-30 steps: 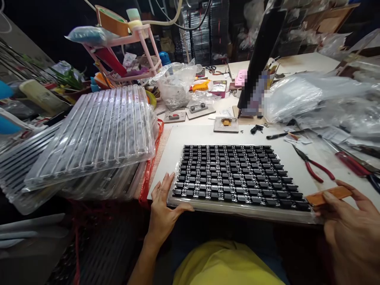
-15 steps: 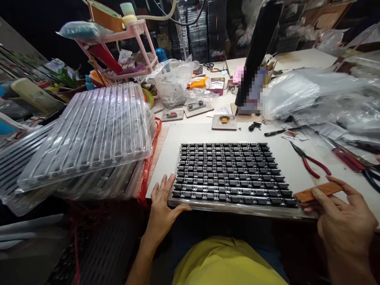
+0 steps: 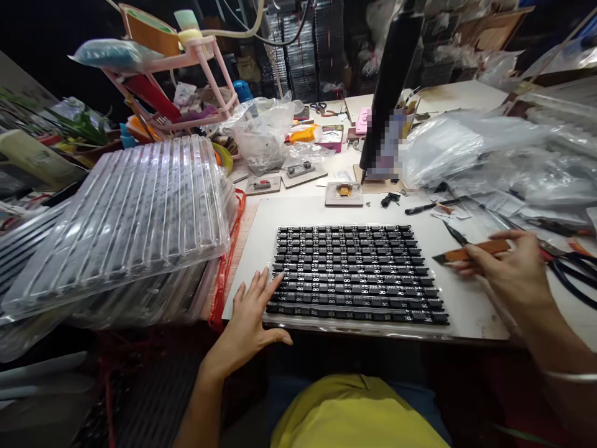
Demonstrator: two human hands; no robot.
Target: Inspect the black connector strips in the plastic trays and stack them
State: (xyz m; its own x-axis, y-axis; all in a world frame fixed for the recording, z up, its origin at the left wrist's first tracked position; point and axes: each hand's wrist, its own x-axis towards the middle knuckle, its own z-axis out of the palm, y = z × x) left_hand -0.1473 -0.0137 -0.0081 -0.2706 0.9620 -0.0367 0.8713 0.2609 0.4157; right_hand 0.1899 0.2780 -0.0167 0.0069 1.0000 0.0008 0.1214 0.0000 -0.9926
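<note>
Steady clear tray [image 3: 345, 326], lying on white board [image 3: 254, 242], with left hand [image 3: 247, 323] spread open at its left edge. With right hand [image 3: 515, 267] closed around brown tool [image 3: 459, 254], just right of tray, guide tip clear of black parts [image 3: 351, 269].

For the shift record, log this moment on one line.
left hand: spread at left edge of loaded tray | right hand: holds brown tool, right of tray

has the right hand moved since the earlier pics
Yes: judged against the pliers, the right hand has moved forward, away from the table's front edge, now hiding their handles.
</note>
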